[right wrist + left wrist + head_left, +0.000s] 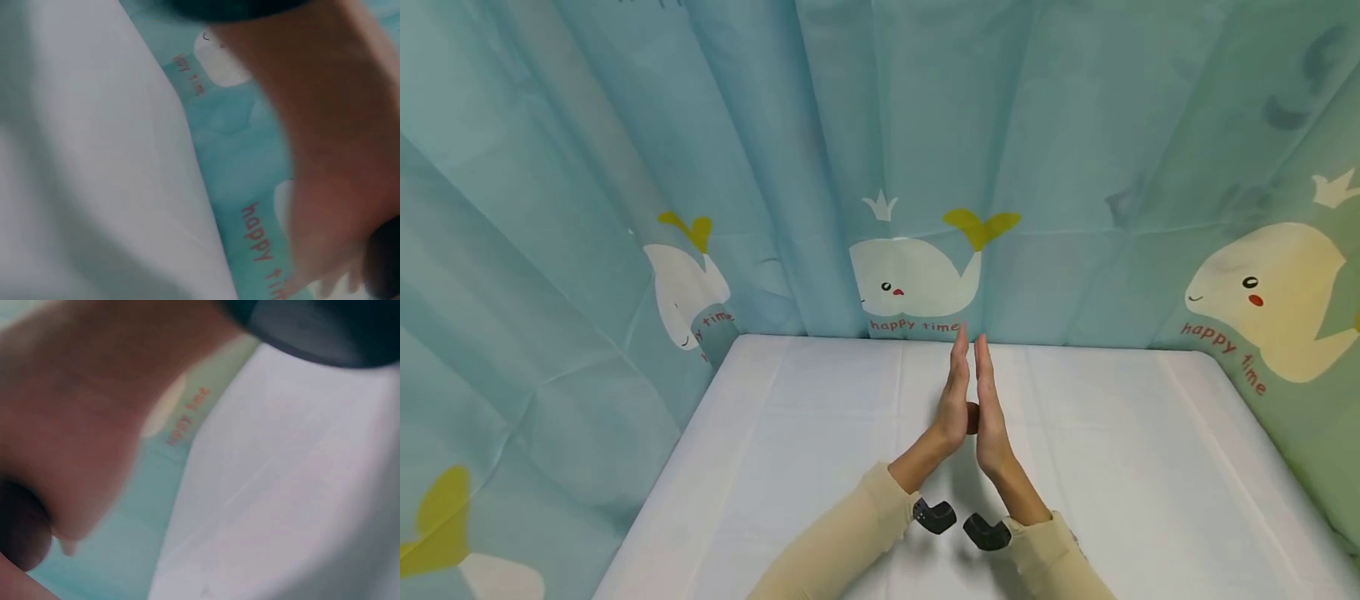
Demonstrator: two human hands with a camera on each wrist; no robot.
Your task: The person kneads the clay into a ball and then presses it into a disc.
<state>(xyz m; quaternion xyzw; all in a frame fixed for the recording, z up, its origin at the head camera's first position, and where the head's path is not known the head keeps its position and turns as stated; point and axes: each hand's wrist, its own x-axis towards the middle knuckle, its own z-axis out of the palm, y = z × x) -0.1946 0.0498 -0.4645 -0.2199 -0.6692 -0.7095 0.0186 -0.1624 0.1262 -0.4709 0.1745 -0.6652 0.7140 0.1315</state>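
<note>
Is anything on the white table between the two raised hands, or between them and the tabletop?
Nothing visible: the left hand and right hand stand palm to palm, fingers straight, a narrow gap at the fingertips. The white cloth-covered table below shows only their shadow. The whale-print blue curtain hangs behind.

table (820, 433), creased white cloth (1135, 467) cover

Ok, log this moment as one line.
left hand: open, fingers straight | right hand: open, facing left palm | white table: beneath | whale curtain: behind
</note>
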